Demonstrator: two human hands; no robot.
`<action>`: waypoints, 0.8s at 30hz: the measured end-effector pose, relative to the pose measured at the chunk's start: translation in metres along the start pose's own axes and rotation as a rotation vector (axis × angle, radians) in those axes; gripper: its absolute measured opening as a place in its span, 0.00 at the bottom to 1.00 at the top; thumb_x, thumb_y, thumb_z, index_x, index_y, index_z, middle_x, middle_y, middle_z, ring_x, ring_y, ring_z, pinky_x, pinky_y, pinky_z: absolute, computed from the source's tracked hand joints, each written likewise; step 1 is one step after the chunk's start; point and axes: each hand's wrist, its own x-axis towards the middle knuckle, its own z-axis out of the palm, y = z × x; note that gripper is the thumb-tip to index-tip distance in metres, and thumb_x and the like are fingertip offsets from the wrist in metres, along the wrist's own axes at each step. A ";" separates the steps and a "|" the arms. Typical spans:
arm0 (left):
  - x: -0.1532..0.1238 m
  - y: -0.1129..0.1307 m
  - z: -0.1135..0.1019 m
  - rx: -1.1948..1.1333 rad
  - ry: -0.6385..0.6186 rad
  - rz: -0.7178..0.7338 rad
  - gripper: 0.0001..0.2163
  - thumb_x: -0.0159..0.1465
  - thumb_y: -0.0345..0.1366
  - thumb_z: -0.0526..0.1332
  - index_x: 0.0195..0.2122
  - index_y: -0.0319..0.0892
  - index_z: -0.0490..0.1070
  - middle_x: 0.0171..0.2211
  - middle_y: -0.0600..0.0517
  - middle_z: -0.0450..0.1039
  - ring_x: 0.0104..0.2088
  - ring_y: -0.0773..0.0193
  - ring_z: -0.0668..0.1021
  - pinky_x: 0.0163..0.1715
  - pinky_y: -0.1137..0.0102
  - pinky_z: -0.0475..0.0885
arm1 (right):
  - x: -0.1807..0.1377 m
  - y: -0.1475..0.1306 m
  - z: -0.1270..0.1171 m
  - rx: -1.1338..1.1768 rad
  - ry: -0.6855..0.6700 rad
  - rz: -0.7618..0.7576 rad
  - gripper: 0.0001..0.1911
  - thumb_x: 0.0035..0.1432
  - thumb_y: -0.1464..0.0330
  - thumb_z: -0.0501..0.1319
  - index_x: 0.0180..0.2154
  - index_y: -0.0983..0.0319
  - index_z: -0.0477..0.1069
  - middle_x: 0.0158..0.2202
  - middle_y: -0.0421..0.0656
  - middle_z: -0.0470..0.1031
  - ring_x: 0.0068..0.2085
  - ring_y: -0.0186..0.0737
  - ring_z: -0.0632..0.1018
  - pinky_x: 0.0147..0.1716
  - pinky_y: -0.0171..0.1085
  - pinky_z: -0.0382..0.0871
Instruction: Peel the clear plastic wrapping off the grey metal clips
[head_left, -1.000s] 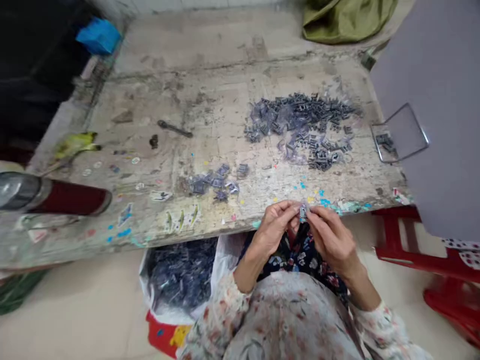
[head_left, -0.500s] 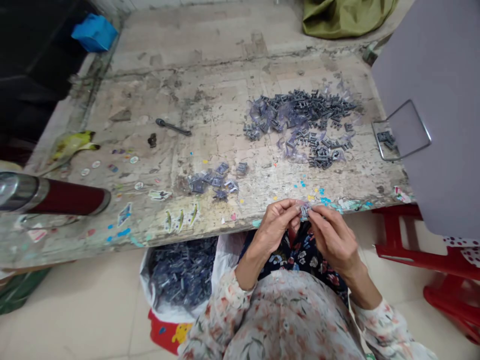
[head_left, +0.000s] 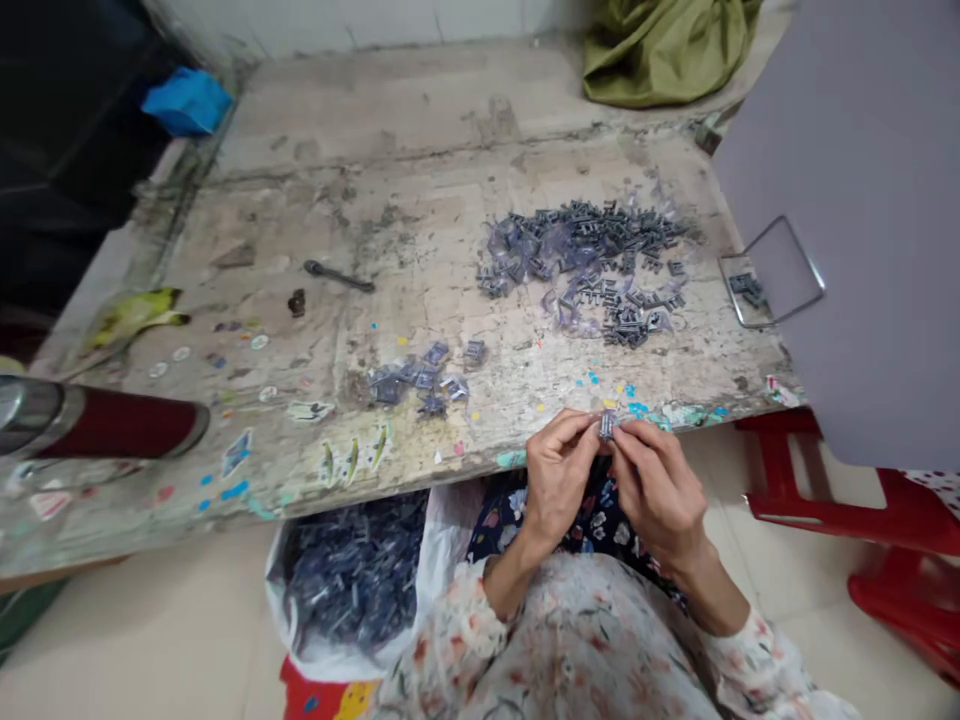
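Note:
Between my two hands, at the table's front edge, is a small grey plastic part (head_left: pixel 607 424) with some clear plastic about it. My left hand (head_left: pixel 559 470) pinches it from the left with thumb and fingers. From the other side my right hand (head_left: pixel 660 485) pinches its right edge. Farther back lies a heap of grey plastic parts and clear plastic pieces (head_left: pixel 592 240). To the left of my hands sits a smaller group of clear pieces with grey parts (head_left: pixel 424 378).
A white sack (head_left: pixel 281 600) full of similar pieces stands below the table edge (head_left: pixel 420 470). At left lie a red thermos (head_left: pixel 127 418), a dark rod-like tool (head_left: pixel 339 276) and a banana peel (head_left: pixel 135 318). A grey panel (head_left: pixel 847 230) and red stools (head_left: pixel 795 490) are on the right.
The camera view has tilted up and shifted slightly, so the table sits lower in the picture. My hands still hold the grey part, which now stands more upright.

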 end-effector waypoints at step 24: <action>-0.082 0.062 0.123 -0.117 -0.979 -0.070 0.14 0.60 0.43 0.65 0.43 0.41 0.78 0.38 0.47 0.79 0.38 0.60 0.79 0.40 0.70 0.74 | -0.044 -0.062 -0.189 -0.535 0.391 0.349 0.13 0.60 0.77 0.58 0.47 0.62 0.68 0.46 0.51 0.76 0.48 0.42 0.78 0.45 0.40 0.77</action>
